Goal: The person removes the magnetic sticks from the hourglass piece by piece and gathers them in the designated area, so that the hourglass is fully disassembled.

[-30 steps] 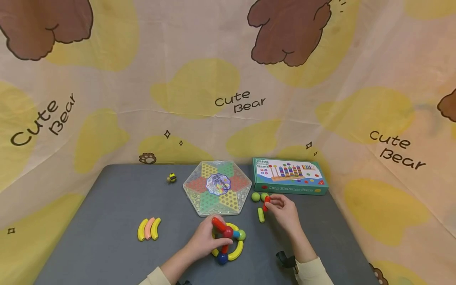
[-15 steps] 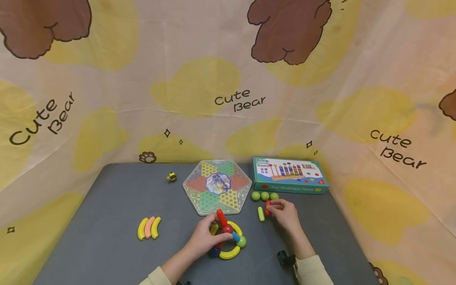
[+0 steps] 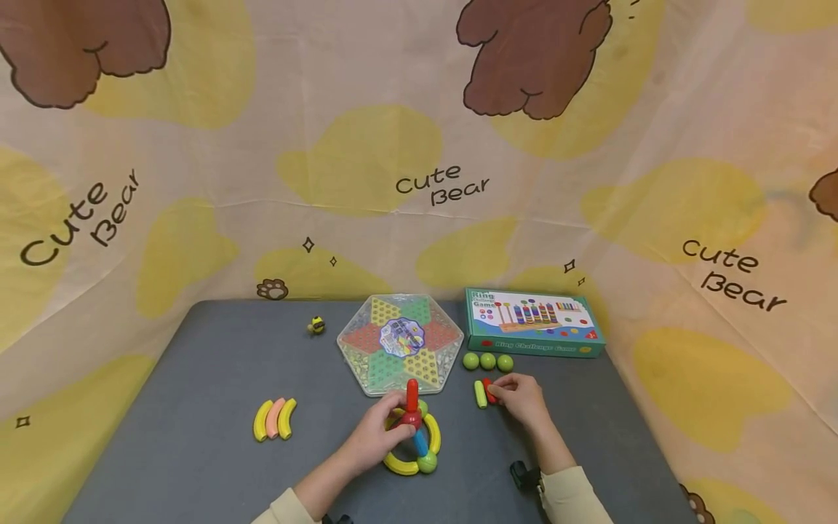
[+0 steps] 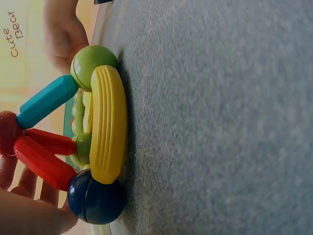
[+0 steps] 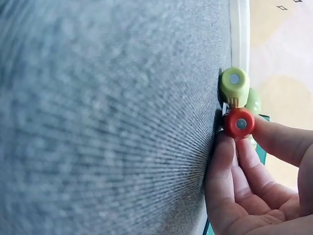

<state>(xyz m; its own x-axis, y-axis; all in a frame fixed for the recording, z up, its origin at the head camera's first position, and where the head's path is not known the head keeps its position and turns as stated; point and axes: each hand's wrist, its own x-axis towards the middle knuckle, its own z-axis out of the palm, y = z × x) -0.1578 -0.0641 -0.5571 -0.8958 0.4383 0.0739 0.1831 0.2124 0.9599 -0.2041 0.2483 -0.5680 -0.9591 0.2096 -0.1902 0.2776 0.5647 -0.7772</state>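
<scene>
A built toy (image 3: pixel 412 437) of yellow curved pieces, red and teal sticks and balls stands on the grey table (image 3: pixel 196 451). My left hand (image 3: pixel 376 435) grips it at the red ball, under an upright red stick (image 3: pixel 412 397). The left wrist view shows its yellow curve (image 4: pixel 107 122), green ball (image 4: pixel 93 66), teal stick (image 4: pixel 46 100) and dark blue ball (image 4: pixel 95 198). My right hand (image 3: pixel 517 399) pinches a short red stick (image 3: pixel 488 391) and holds it down on the table beside a green stick (image 3: pixel 480 394). In the right wrist view the red stick (image 5: pixel 238 123) touches the green stick (image 5: pixel 234 86).
Three green balls (image 3: pixel 487 361) lie in a row before a green game box (image 3: pixel 532 322). A clear hexagonal board game case (image 3: pixel 399 343) sits at the middle back, a small bee figure (image 3: pixel 317 326) to its left. Three curved pieces (image 3: pixel 274 420) lie at the left.
My left hand has turned the built toy, so its red stick now stands upright. My right hand has lowered the short red stick onto the table beside the green stick.
</scene>
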